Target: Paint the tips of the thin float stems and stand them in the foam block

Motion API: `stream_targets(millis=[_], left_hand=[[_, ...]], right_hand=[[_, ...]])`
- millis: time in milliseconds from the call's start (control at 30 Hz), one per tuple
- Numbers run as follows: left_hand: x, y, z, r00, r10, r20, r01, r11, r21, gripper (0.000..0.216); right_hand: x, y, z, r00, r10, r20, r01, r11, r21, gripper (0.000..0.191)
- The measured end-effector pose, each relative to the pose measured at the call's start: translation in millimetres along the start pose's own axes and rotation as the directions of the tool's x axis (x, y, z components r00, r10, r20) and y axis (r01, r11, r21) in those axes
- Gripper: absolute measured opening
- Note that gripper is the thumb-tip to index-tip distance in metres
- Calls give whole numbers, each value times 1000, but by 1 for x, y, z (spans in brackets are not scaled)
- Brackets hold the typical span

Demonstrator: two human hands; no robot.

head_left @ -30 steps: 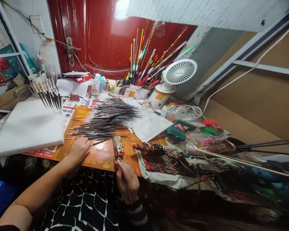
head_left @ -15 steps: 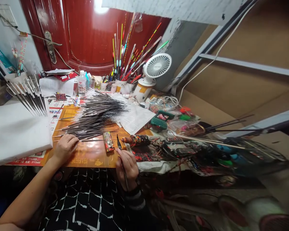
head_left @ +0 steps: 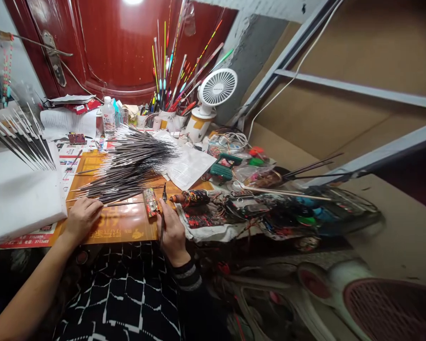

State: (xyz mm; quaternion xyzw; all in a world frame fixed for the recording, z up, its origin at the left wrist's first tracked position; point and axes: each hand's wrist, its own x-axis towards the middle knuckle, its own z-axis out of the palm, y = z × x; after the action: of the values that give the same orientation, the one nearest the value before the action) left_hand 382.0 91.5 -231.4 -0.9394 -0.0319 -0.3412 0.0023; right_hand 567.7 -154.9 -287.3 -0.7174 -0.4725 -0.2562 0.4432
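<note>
My left hand [head_left: 83,219] rests at the near edge of the pile, its fingers closed on a thin rod [head_left: 122,204] that reaches right to a small paint-stained block [head_left: 150,202]. Above that hand lies a large pile of thin dark rods [head_left: 131,163] with pale ends. Just right of the block, my right hand [head_left: 173,232] grips a slim brush [head_left: 164,193], its dark tip pointing up. The brush's lower handle is partly hidden by my fingers. Both hands are over the orange board [head_left: 113,229].
On the left, more rods [head_left: 28,142] stand in a white foam slab [head_left: 21,194]. Coloured fishing floats [head_left: 173,71] fill cups by a white fan [head_left: 218,87] and bottle [head_left: 108,116]. A paint-crusted tool [head_left: 191,196], cables and clutter crowd the right side.
My right hand has moved closer to the block and turned, with the brush still in it. The left hand stays by the rods. The camera view has swung right.
</note>
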Motion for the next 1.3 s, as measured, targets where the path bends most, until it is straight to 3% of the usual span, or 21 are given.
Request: stream_targets(millis=[400,567,667,900,1033,1300], left_hand=[[0,1,6,997,-73,-24,70,993,-92,16],[3,9,9,997,-73,-13,71,991,-110,17],[3,14,10,997,-79,-15,76,990,-116,17],[-3,16,12,997,-57,-43,51,991,-120,15],[-6,17,13,996,-91,-15,88,988,-129,19],[-8,17,14,994,-109,-6,106,981,-161,19]], right_hand=[[2,1,1,1000,-7,-11,6,999,-33,59],[-3,-5,-3,993,-17,-119,10,998,-59,58],[-12,-19,-1,985,-47,-165,52,998,27,57],[-33,-69,39,955,-287,-77,297,912,284,59],[-37,-81,52,952,-306,-23,301,914,271,62],[-41,-82,51,953,-301,30,285,927,244,61]])
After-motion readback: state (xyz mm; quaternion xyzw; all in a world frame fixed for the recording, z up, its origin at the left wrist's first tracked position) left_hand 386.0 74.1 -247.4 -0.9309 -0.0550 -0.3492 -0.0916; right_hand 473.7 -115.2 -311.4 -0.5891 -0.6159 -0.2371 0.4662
